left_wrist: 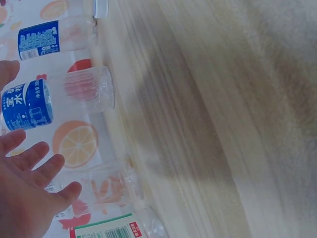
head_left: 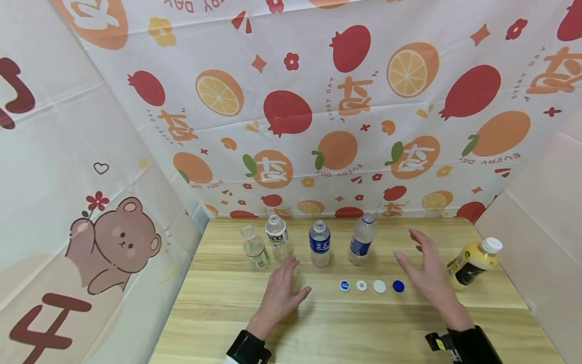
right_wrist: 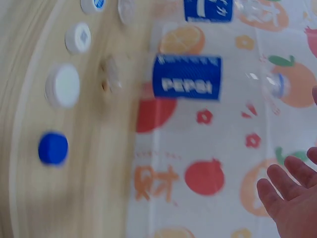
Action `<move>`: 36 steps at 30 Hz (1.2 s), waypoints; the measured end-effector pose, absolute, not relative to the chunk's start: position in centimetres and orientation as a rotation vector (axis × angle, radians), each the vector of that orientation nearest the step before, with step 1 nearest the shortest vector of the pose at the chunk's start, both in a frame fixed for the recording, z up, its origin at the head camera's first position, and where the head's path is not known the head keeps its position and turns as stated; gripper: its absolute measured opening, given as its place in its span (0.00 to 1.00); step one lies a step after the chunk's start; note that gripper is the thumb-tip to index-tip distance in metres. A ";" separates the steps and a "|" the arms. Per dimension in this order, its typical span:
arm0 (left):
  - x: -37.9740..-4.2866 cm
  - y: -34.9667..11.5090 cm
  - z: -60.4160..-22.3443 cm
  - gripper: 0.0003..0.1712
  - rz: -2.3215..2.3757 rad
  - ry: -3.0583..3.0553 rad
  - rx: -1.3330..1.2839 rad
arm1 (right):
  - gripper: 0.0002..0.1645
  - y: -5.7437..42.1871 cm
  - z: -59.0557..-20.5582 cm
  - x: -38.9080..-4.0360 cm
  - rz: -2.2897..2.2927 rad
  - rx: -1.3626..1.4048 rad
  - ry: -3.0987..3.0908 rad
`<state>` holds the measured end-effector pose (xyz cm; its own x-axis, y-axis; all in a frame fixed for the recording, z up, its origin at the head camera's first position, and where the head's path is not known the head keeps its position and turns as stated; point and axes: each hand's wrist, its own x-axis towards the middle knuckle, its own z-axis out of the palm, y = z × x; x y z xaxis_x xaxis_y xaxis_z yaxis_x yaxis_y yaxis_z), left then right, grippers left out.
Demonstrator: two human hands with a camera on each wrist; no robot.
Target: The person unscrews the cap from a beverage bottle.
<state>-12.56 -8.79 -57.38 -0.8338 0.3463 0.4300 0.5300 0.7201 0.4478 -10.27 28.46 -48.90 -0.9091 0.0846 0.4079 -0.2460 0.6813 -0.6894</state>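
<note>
My left hand (head_left: 281,293) hovers low over the table with fingers straight and thumb spread, holding nothing. Just beyond it, without caps, stand a bottle with a pale green label (head_left: 259,257), one with a black-and-white label (head_left: 276,236) and a blue-labelled water bottle (head_left: 320,244). The Pepsi bottle (right_wrist: 185,77), clear and also capless, stands right of these. Empty and spread, my right hand (head_left: 427,273) is raised between the Pepsi bottle and a yellow drink bottle (head_left: 470,263) that wears a white cap.
Between the hands lie a row of bottle caps: a blue-and-white cap (head_left: 344,285), a small white cap (head_left: 361,285), a larger white cap (head_left: 379,286) and a dark blue cap (head_left: 398,286). A fruit-printed sheet (head_left: 313,167) rises behind the wooden table (head_left: 345,328).
</note>
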 end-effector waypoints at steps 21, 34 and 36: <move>-12.7 -9.4 -57.4 0.46 -0.837 -2.638 -0.633 | 0.43 36.4 -44.6 -7.0 0.862 -0.149 -2.107; -12.2 -9.8 -57.7 0.45 -0.824 -2.601 -0.645 | 0.53 39.4 -47.7 -7.7 1.095 -0.582 -2.243; -12.2 -9.9 -57.7 0.45 -0.821 -2.600 -0.642 | 0.51 39.9 -48.5 -8.0 1.143 -0.584 -2.256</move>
